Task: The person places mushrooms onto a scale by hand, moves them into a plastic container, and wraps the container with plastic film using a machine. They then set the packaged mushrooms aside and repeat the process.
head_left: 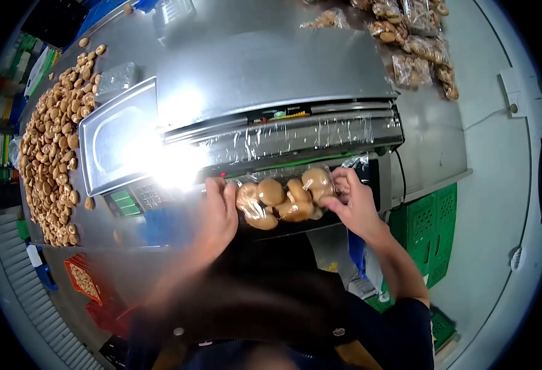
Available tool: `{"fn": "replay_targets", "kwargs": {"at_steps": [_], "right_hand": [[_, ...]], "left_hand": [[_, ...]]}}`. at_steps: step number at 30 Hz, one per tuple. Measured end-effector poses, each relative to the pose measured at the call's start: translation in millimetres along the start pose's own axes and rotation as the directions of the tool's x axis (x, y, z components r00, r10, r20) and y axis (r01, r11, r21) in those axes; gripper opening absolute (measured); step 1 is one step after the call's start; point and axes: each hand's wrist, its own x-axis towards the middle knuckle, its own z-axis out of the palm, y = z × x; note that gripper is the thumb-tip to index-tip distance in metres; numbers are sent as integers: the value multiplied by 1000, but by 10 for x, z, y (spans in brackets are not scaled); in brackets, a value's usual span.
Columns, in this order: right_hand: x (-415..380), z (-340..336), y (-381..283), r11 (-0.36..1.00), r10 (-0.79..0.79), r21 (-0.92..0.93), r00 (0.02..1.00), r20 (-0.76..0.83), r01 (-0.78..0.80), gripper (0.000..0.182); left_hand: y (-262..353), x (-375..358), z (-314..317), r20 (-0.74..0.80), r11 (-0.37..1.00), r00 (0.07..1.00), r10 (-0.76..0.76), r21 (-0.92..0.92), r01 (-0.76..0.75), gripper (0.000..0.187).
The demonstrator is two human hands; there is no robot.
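Observation:
A pack of mushrooms (pixel 292 200) in clear plastic film is held between my two hands, close in front of the wrapping machine (pixel 271 132). At its left end, my left hand (pixel 220 206) pinches the film with thumb and fingers. My right hand (pixel 354 200) closes around the right end, thumb in front and fingers behind. Several brown caps show through the shiny wrap. Clear film (pixel 295 137) stretches across the machine just beyond the pack. The underside of the pack is hidden.
Loose mushrooms (pixel 52 148) are heaped on the steel table at left. Beside them stands a scale (pixel 120 139) with a keypad and green display. Wrapped mushroom packs (pixel 412 46) lie at the back right. Green crates (pixel 428 231) stand below right, and a red crate (pixel 83 280) below left.

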Motion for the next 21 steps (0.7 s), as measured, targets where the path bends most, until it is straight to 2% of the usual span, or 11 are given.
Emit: {"fn": "replay_targets", "kwargs": {"at_steps": [1, 4, 5, 9, 10, 12, 14, 15, 18, 20, 21], "right_hand": [[-34, 71, 167, 999, -5, -39, 996, -86, 2, 39], [-84, 230, 295, 955, -168, -286, 937, -305, 78, 24], [-59, 276, 250, 942, -208, -328, 894, -398, 73, 18], [-81, 296, 300, 944, -110, -324, 868, -484, -61, 41], [-153, 240, 285, 951, -18, -280, 883, -469, -129, 42], [-320, 82, 217, 942, 170, -194, 889, -425, -273, 43], [-565, 93, 110, 867, 472, -32, 841, -264, -497, 46], [-690, 116, 254, 845, 521, -23, 831, -193, -535, 44], [-1023, 604, 975, 877, 455, -63, 867, -203, -475, 35], [-968, 1044, 1172, 906, 217, -357, 974, -67, -227, 30], [-923, 1304, 1120, 903, 388, -213, 921, 28, -374, 26]], "left_hand": [[-190, -27, 148, -138, 997, 988, 71, 28, -68, 9], [-125, -21, 17, -118, 996, 992, 33, 88, -23, 8], [-211, -11, 18, -180, 989, 975, 128, 102, -111, 8], [-419, -11, -200, -234, 932, 940, 250, 323, -167, 13], [-526, -60, -292, -201, 908, 941, 273, 378, -182, 20], [-521, -192, -579, -135, 970, 988, 68, 241, -34, 27], [-235, -358, -906, -11, 976, 976, -218, -10, 218, 33], [-233, -451, -1018, 104, 885, 885, -454, -64, 461, 34], [-1099, -965, -843, 165, 874, 861, -482, 15, 486, 33], [-1442, -1247, -508, 202, 953, 945, -258, 212, 215, 36], [-1702, -1306, -305, 297, 934, 888, -352, 50, 354, 38]]}}
